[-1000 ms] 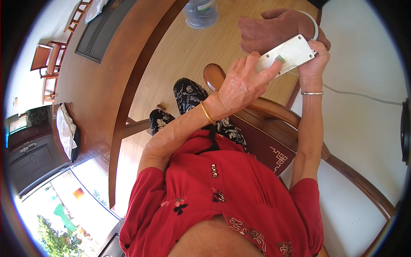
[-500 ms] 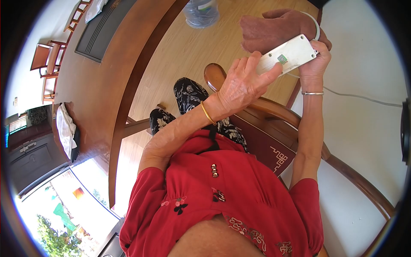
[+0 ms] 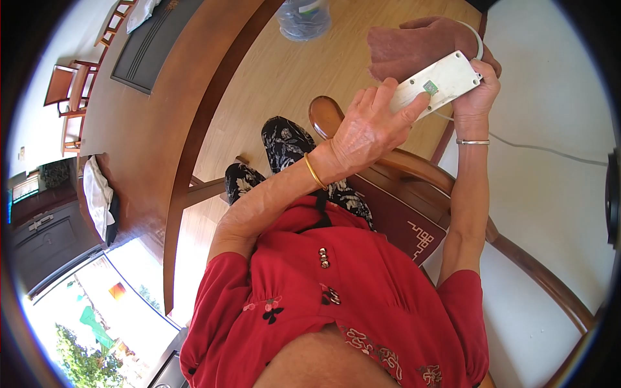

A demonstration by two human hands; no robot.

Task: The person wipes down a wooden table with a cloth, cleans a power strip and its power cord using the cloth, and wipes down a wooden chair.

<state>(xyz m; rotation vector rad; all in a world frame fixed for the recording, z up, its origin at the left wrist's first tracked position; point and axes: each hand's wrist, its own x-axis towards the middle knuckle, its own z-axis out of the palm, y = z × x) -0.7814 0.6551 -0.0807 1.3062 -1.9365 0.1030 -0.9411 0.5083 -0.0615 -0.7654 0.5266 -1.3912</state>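
Note:
A white power strip [image 3: 446, 81] is held up at a tilt, its back with corner screws and a small green label facing me. My left hand [image 3: 372, 126], gold bangle at the wrist, grips the lower left end, thumb near the label. The other end is in my right hand [image 3: 477, 90], which wears a silver bangle; its fingers are partly hidden behind the strip. A brown cloth [image 3: 414, 48] hangs just behind the strip and touches the right hand's side; whether fingers hold it is hidden. A white cord [image 3: 479, 39] loops over the cloth from the strip's right end.
A wooden chair armrest [image 3: 325, 116] stands just beyond my left hand. To the left is a large wooden table [image 3: 139, 129] with a white cloth [image 3: 98, 197] on it. A plastic water jug [image 3: 304, 21] sits on the floor. A grey cable [image 3: 543, 149] runs along the white wall.
The power strip and the brown cloth have shifted very slightly to the right. Both hands keep their hold on the strip.

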